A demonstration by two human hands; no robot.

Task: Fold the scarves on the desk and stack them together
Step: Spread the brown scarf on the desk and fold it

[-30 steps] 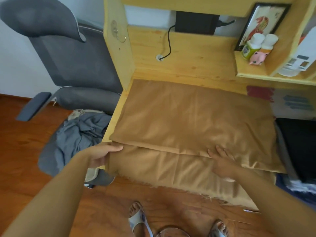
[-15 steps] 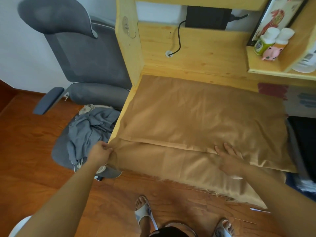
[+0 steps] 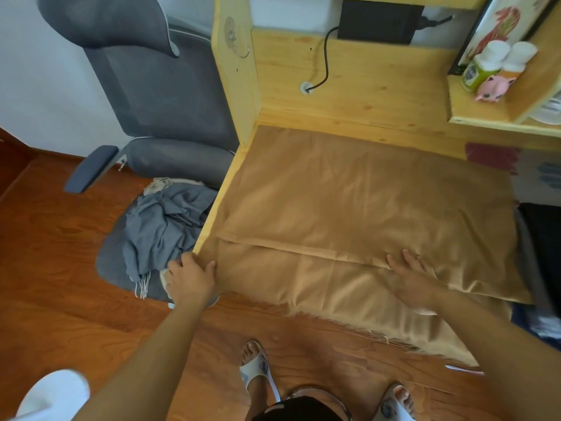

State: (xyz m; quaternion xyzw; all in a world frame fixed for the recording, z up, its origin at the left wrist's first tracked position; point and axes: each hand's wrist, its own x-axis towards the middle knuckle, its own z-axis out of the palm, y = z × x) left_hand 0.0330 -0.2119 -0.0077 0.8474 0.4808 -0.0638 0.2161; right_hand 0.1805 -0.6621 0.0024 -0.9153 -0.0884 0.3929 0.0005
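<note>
A large tan scarf (image 3: 358, 208) lies spread over the wooden desk (image 3: 349, 86), folded once, with its lower layer and frayed edge hanging over the front. My left hand (image 3: 189, 276) grips the scarf's near left corner at the desk's edge. My right hand (image 3: 413, 275) presses flat with spread fingers on the fold line at the front right. A crumpled grey scarf (image 3: 164, 229) with a fringe lies on the chair seat to the left.
A grey office chair (image 3: 158, 95) stands left of the desk. A black cable (image 3: 324, 62) runs down the back panel. Bottles (image 3: 485, 65) and a pink toy (image 3: 491, 88) sit on a shelf at right. Dark cloth (image 3: 543, 238) lies at the desk's right end.
My left hand slid down from the upper layer's corner to the hanging lower corner and took hold of it. My right hand stayed pressed on the fold.
</note>
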